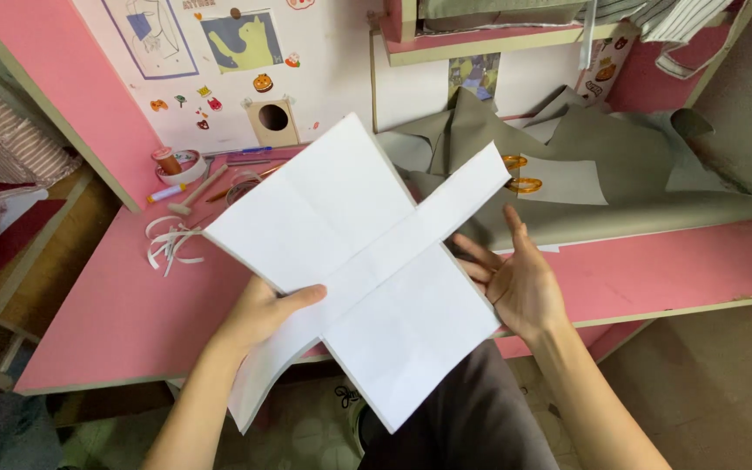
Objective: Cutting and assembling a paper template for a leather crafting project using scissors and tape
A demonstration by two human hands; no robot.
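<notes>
A large white cross-shaped sheet of card (367,261) with fold creases is held up over the pink desk (124,313). My left hand (263,312) grips its lower left flap, thumb on top. My right hand (518,278) is spread flat, palm against the sheet's right edge, fingers apart. One flap hangs down below the desk edge toward my lap.
Grey fabric (602,174) lies crumpled at the back right with orange-handled scissors (520,174) on it. White paper strips (169,242), tape rolls (180,164), a hammer (198,191) and pens sit at the back left. A wall with drawings and stickers stands behind; a shelf hangs above.
</notes>
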